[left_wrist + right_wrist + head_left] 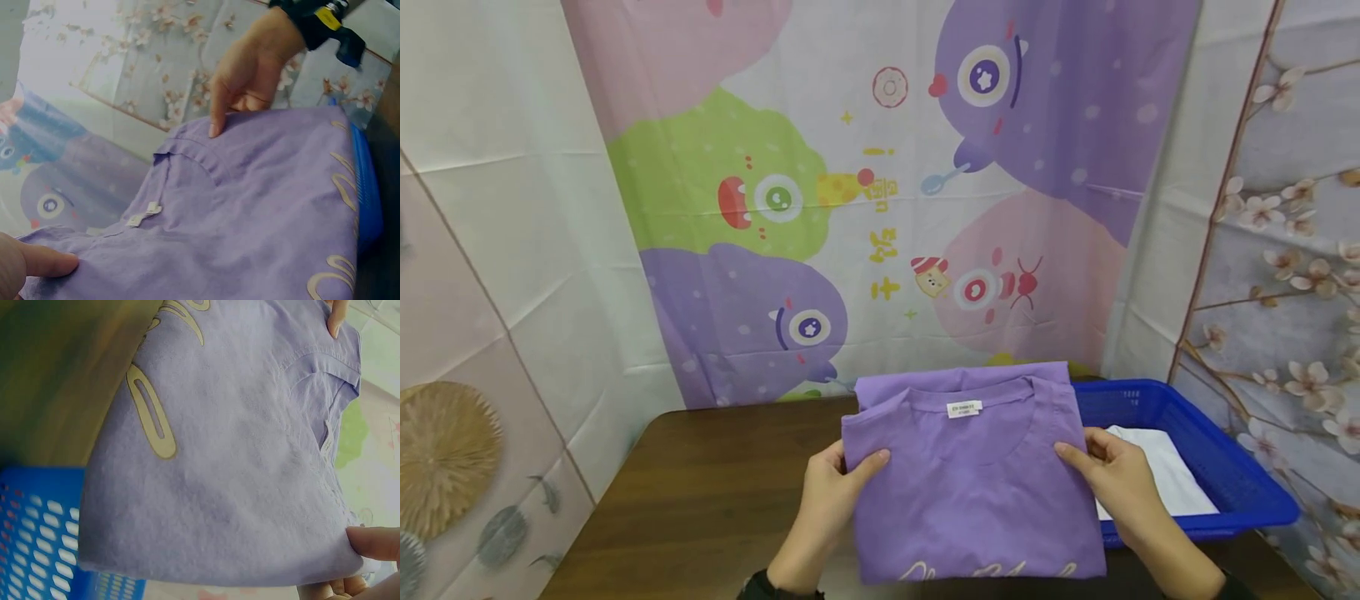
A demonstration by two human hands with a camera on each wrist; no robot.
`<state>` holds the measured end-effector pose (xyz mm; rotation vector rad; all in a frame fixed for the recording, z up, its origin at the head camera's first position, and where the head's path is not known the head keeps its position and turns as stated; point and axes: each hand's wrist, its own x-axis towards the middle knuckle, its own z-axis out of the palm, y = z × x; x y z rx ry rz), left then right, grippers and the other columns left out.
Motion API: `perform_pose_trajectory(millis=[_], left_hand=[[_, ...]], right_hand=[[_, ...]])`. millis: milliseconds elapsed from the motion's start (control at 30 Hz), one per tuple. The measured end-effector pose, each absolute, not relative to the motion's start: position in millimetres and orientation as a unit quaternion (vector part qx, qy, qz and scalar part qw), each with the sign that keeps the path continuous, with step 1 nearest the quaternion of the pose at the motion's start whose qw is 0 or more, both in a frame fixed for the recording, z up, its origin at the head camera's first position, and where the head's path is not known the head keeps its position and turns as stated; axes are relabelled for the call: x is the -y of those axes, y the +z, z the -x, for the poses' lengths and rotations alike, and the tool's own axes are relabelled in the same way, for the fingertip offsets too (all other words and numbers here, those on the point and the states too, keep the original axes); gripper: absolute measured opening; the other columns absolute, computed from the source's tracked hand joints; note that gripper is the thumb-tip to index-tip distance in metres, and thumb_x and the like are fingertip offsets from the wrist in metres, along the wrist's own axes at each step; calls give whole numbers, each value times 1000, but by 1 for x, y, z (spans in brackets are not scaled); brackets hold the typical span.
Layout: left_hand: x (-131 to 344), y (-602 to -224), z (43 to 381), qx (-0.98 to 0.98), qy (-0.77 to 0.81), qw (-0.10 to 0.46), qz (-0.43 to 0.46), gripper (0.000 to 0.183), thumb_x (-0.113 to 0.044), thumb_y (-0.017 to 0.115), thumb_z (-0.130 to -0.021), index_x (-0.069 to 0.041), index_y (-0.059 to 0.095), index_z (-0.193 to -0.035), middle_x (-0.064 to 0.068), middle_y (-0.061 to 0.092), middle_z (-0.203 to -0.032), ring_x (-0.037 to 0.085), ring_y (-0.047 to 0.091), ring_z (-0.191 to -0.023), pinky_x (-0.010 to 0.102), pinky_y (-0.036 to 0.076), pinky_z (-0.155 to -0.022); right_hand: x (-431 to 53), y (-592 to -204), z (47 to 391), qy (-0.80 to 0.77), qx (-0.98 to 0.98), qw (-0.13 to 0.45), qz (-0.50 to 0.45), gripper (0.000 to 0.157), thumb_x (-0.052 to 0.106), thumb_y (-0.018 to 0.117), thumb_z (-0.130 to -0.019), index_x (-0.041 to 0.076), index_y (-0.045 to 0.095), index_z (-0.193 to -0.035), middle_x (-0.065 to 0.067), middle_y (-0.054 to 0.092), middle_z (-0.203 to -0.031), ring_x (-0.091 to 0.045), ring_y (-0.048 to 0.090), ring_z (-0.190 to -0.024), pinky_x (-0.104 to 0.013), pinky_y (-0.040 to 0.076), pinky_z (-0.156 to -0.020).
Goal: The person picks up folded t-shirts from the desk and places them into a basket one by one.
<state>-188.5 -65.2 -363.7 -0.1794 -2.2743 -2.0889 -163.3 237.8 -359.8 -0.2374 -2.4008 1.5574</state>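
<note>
Both hands hold up a folded purple T-shirt (970,483) by its two sides, with its neckline and white label facing me. My left hand (838,483) pinches the left edge, thumb on the front and fingers behind the cloth. At the opposite edge my right hand (1116,475) grips in the same way, its thumb lying on the fabric. Pale cursive lettering (150,412) runs along the lower fold in the right wrist view. In the left wrist view, the right hand (250,69) holds the shirt's far edge.
A blue plastic basket (1247,479) with slotted walls stands on the right of the brown wooden table (715,483). Folded white cloth (1165,471) lies in it, partly hidden by my right hand. Behind the table hangs a curtain (880,208) with cartoon monsters.
</note>
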Motion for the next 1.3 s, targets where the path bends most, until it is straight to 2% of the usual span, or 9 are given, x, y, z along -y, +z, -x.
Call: perform_pose_trajectory(millis=[100,200,333,433,667,900,1300], left_hand=[[53,-359,192,735,-672,41,79,36,-20,72,-85,6,66,-109,21,72,-102,14,69,-82,24,56,-71],[40,-355,194,735,-669,56,96,34,-18,73,-85,6,67,-107,22,72,-101,13,68,-81,23,55,-69],[23,-348,199,730,-670,64,117,31,-16,73,-84,6,68,-106,22,72,-101,13,67,-82,23,55,-70],[10,-344,204,725,-674,61,132,30,-14,73,-84,6,68,-106,22,72,-102,15,68,-83,24,55,-71],[-21,-338,215,714,-679,49,163,29,-11,72,-84,5,68,-107,22,71,-104,18,67,-88,25,55,-75],[-51,-332,225,706,-686,25,175,31,-11,72,-84,1,68,-112,20,71,-111,24,69,-98,31,57,-81],[-96,-335,239,737,-647,59,186,22,-7,72,-80,3,71,-99,18,74,-97,14,68,-81,20,53,-66]], right_hand=[[-249,-352,163,514,842,137,91,39,23,67,-90,-9,62,-114,24,61,-70,4,56,-67,-18,49,-63],[-260,-346,163,496,850,146,100,43,26,67,-90,-8,61,-116,24,62,-72,6,55,-68,-18,48,-63],[-276,-339,167,473,857,165,118,45,27,66,-91,-8,60,-119,28,59,-70,7,51,-68,-17,46,-62],[-288,-335,170,460,860,177,130,46,27,65,-91,-8,59,-120,31,53,-67,9,49,-68,-16,45,-61],[-318,-328,178,440,866,198,133,50,27,61,-93,-11,55,-125,33,51,-70,14,49,-67,-12,45,-59],[-344,-325,186,429,864,224,141,48,24,60,-94,-14,54,-123,37,45,-64,12,46,-63,-14,43,-56],[-386,-326,195,391,870,251,168,48,26,58,-94,-14,56,-121,35,41,-63,15,42,-61,-12,41,-54]])
